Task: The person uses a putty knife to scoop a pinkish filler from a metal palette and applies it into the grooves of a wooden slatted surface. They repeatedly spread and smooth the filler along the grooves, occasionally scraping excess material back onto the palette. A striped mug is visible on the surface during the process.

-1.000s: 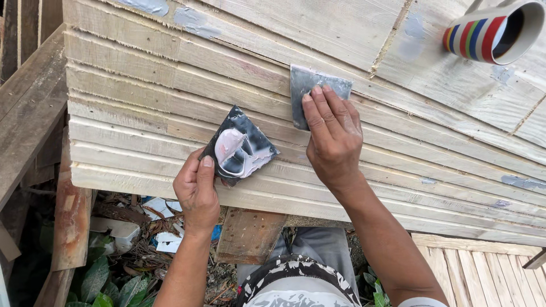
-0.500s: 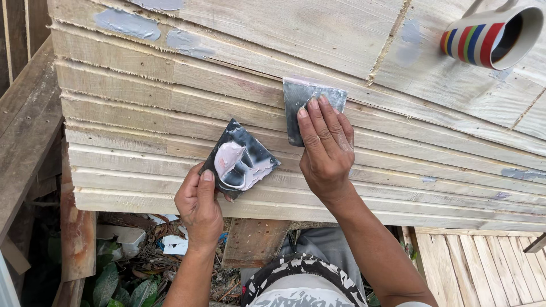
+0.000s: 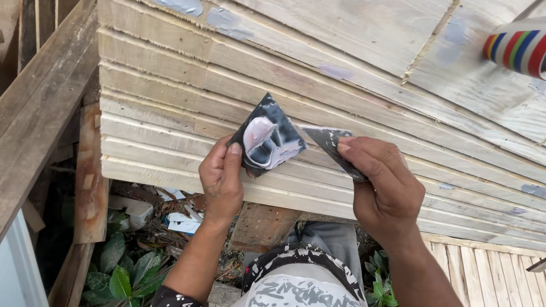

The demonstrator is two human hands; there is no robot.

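Note:
My left hand [image 3: 220, 177] pinches a small dark square plate [image 3: 267, 136] smeared with pale grey-pink filler, held up in front of a stack of pale wooden boards [image 3: 170, 108]. My right hand [image 3: 385, 183] grips a thin grey metal scraper blade [image 3: 333, 146], whose tip points at the plate's right edge and nearly touches it. Both hands hover over the lower edges of the stacked boards. Grey patches of filler [image 3: 227, 21] show on the boards above.
A striped cup [image 3: 520, 48] lies at the upper right on the boards. Old dark planks [image 3: 40, 108] lean at the left. Below the stack are green leaves [image 3: 122, 273], scraps of litter and a slatted wooden panel [image 3: 489, 270] at lower right.
My right hand has lifted the scraper off the board and brought it down and left to the plate. The left hand with the plate has risen slightly.

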